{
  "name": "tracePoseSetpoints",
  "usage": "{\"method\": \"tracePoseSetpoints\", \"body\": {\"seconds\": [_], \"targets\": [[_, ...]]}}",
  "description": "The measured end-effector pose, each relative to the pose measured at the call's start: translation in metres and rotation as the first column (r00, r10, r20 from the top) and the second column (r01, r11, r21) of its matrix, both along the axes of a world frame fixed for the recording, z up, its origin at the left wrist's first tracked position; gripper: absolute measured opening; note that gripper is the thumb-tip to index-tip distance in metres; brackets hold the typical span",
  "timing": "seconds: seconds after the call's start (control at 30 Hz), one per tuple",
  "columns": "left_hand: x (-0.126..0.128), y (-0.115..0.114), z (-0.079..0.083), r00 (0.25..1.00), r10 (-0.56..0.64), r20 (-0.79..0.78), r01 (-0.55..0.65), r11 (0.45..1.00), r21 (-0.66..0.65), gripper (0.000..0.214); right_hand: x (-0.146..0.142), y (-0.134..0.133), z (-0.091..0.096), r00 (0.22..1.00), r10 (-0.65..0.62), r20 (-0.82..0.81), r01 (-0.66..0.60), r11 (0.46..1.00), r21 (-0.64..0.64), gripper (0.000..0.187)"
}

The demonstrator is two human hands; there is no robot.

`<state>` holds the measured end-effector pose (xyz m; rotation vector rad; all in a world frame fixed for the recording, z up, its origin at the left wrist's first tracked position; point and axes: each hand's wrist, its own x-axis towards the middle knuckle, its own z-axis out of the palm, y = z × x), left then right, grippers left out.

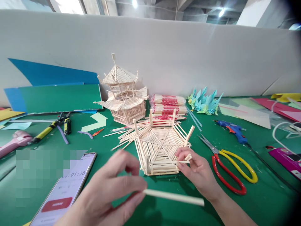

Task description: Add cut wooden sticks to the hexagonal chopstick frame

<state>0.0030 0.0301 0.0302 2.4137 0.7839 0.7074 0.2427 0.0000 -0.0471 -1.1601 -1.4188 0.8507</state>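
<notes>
My left hand [110,191] is low in the middle, fingers pinched on one end of a pale wooden stick [174,197] that points to the right. My right hand [196,171] touches the near right corner of a hexagonal stick frame [160,146] on the green table [263,194], fingers closed on a short stick [184,162] at its edge. Loose sticks [122,139] lie just behind the frame. A finished stick pagoda [123,94] stands further back.
A phone [64,191] showing a timer lies at the lower left. Red and yellow scissors [231,171], a blue glue gun [231,130], wrapped chopstick bundles [168,105] and paper cranes [204,102] are to the right. Pliers [53,125] and coloured card [58,94] sit left.
</notes>
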Motion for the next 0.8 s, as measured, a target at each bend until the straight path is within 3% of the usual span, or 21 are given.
{"method": "tracePoseSetpoints", "body": {"seconds": [0.1, 0.2, 0.33, 0.6, 0.8], "targets": [[-0.002, -0.014, -0.018, 0.978, -0.140, -0.153, 0.092, 0.954, -0.284, 0.017, 0.001, -0.001, -0.001, 1.000, 0.010, 0.000, -0.010, 1.000, 0.005, 0.005], [0.003, -0.015, -0.044, 0.977, -0.086, -0.197, 0.015, 0.941, -0.339, 0.023, 0.002, -0.002, 0.000, 1.000, 0.022, -0.007, -0.022, 1.000, 0.000, 0.005], [0.009, -0.014, -0.067, 0.980, -0.036, -0.197, -0.034, 0.939, -0.341, 0.025, 0.003, -0.003, 0.000, 1.000, 0.018, -0.007, -0.018, 1.000, -0.003, 0.005], [0.011, -0.012, -0.071, 0.987, -0.026, -0.158, -0.033, 0.934, -0.355, 0.027, 0.002, -0.002, 0.001, 1.000, 0.002, 0.011, -0.002, 1.000, -0.007, 0.005], [0.012, -0.015, -0.082, 0.979, -0.044, -0.200, -0.004, 0.973, -0.230, 0.024, 0.000, -0.001, 0.003, 1.000, 0.003, 0.013, -0.003, 1.000, 0.006, 0.005]]}}
